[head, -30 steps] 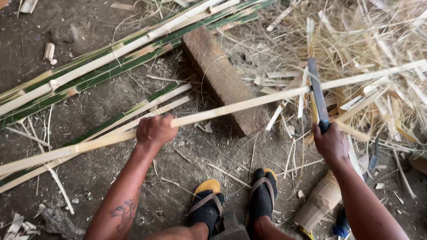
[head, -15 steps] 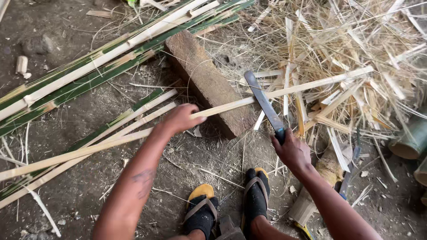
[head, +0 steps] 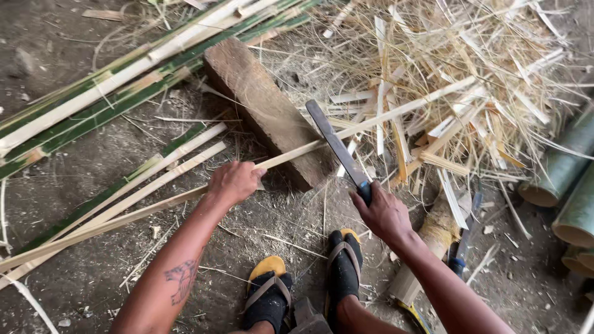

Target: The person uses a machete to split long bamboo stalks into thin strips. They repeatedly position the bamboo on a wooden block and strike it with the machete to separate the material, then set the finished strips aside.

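The left hand grips a long bamboo strip laid across the wooden block; the right hand holds a machete against it; best to cut away from the fingers, strip pinned firm.

I log off-work items: green split bamboo strips stacked upper left on dirt ground; straw-coloured shavings pile upper right; green bamboo tubes at right edge; 2 yellow-soled sandals.
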